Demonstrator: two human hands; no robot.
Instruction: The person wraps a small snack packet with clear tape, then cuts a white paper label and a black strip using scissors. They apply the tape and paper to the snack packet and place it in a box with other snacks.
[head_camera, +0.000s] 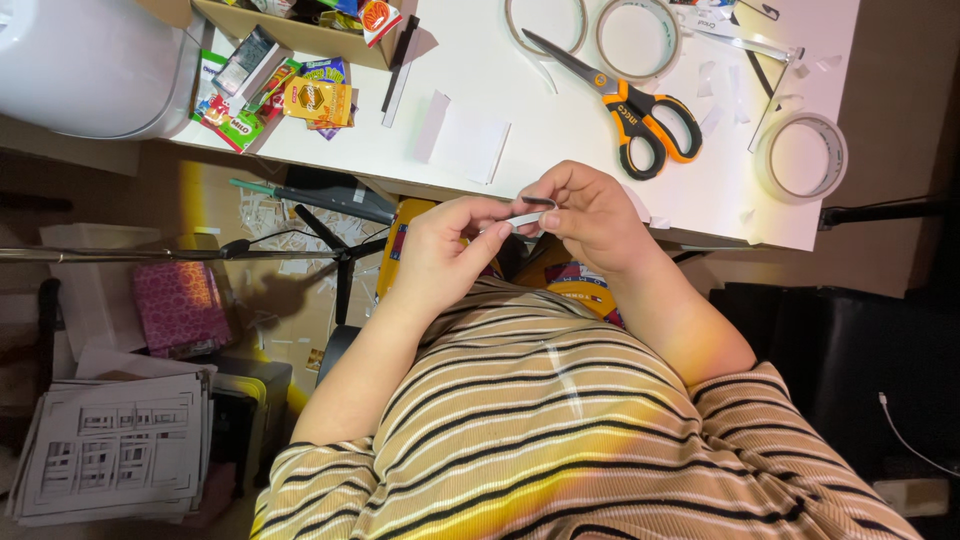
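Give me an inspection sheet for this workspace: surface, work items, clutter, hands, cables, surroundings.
Surface: white table, small paper scraps on it.
Job's things: small white strip, held at the table edge.
Clutter: orange-black scissors, tape rolls, snack packets, white cards.
Hands: left hand and right hand both pinch the strip.
Cables: white cable, lower right.
Surroundings: stack of printed sheets, pink box, on the floor.
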